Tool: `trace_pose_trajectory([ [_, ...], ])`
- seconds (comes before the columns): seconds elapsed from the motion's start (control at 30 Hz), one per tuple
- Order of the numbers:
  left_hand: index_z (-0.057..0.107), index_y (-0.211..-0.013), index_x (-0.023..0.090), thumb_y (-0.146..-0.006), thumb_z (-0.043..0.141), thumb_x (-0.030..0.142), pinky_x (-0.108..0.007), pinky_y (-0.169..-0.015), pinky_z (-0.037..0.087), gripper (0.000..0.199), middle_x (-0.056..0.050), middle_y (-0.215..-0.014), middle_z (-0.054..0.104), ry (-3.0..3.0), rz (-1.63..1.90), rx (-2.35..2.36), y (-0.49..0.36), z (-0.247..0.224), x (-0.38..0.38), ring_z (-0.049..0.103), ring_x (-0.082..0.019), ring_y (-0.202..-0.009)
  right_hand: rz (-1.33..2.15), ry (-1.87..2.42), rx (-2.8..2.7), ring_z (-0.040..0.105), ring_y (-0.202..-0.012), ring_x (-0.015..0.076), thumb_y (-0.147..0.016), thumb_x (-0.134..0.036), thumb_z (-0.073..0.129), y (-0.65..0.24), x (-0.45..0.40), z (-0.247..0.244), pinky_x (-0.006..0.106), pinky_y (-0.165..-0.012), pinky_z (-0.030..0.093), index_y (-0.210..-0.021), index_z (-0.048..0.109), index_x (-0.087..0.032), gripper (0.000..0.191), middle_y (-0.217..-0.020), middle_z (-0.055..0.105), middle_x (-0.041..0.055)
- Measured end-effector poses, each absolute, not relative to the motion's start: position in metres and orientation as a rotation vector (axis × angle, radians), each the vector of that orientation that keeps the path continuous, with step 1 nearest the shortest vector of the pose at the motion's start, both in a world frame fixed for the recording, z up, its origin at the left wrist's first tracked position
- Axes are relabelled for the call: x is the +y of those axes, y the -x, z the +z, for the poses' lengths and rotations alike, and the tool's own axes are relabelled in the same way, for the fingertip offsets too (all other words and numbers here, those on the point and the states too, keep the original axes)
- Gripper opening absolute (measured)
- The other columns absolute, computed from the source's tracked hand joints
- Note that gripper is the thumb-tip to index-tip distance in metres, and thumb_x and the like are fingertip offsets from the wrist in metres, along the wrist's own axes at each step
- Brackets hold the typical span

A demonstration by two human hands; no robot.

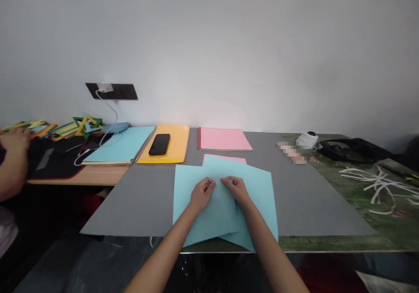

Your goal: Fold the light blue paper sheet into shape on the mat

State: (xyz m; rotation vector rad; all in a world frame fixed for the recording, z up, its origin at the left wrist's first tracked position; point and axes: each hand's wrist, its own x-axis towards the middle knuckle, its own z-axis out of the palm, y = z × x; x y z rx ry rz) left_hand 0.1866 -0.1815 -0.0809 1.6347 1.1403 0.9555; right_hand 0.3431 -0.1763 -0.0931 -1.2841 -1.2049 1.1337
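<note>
- Light-blue paper sheets point(214, 216): overlapping beneath both hands, on grey board point(144, 206).
- Left hand point(202, 192), right hand point(236, 188): fingers curled, thumbs near forefingers; cannot tell whether either grips paper.
- Pixelated strip point(292, 153) beside white spool point(306, 141): any writing unreadable.

A phone point(159, 144) lies on an orange stack point(178, 138). On the wall point(209, 53), a charger point(106, 87) sits in a socket panel point(127, 92), its cable point(116, 115) hanging down. At the right are a spool point(306, 141), a black strap point(363, 145) and white strips point(379, 182).
</note>
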Motion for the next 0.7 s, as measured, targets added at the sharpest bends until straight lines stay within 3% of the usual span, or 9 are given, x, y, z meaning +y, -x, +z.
trace_pose_trajectory([
  [0.2, 0.048, -0.072, 0.018, -0.077, 0.038, 0.048, -0.021, -0.043, 0.023, 0.032, 0.006, -0.048, 0.036, -1.646, 0.932, 1.218, -0.1857, -0.0833, -0.1815, 0.032, -0.009, -0.043, 1.168, 1.242, -1.207, 0.039, -0.043, 0.0091, -0.060, -0.048, 0.060, -0.3423, -0.1770, -0.0924, 0.022, -0.041, 0.029, -0.061, 0.059, -0.015, 0.033, -0.047, 0.050, -0.0025],
  [0.37, 0.049, -0.066, 0.018, -0.078, 0.035, 0.048, -0.022, -0.047, 0.026, 0.036, 0.004, -0.052, 0.042, -1.742, 0.938, 1.276, -0.1864, -0.0858, -0.1824, 0.039, -0.011, -0.050, 1.102, 1.268, -1.191, 0.032, -0.038, 0.0071, -0.060, -0.051, 0.059, -0.3436, -0.1770, -0.0946, 0.021, -0.037, 0.024, -0.048, 0.046, -0.017, 0.038, -0.041, 0.041, -0.0047],
  [0.7, 0.050, -0.071, 0.017, -0.078, 0.034, 0.049, -0.021, -0.042, 0.021, 0.036, 0.006, -0.045, 0.034, -1.723, 0.933, 1.273, -0.1867, -0.0873, -0.1821, 0.032, -0.009, -0.041, 1.061, 1.252, -1.126, 0.036, -0.038, 0.0075, -0.061, -0.050, 0.059, -0.3451, -0.1771, -0.0938, 0.020, -0.036, 0.027, -0.052, 0.049, -0.016, 0.036, -0.041, 0.045, -0.0047],
])
